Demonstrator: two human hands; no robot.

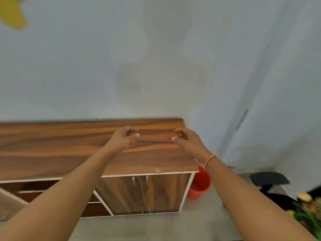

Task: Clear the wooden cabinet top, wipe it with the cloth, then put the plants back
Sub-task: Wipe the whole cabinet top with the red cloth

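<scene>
The wooden cabinet top (52,146) stretches across the lower middle of the head view, bare apart from a small pale speck (157,170) near its front edge. My left hand (125,138) and my right hand (186,139) hover above its right end, a short gap between them. Both have the fingers curled in loosely and hold nothing. A plant with yellow and orange flowers (307,211) stands low at the bottom right, off the cabinet. No cloth is in view.
A red bucket (199,184) sits on the floor by the cabinet's right side. A black chair (269,180) stands further right. The cabinet has closed doors (147,193) and open shelves (31,192). A grey wall rises behind, with a yellow shape (12,13) at top left.
</scene>
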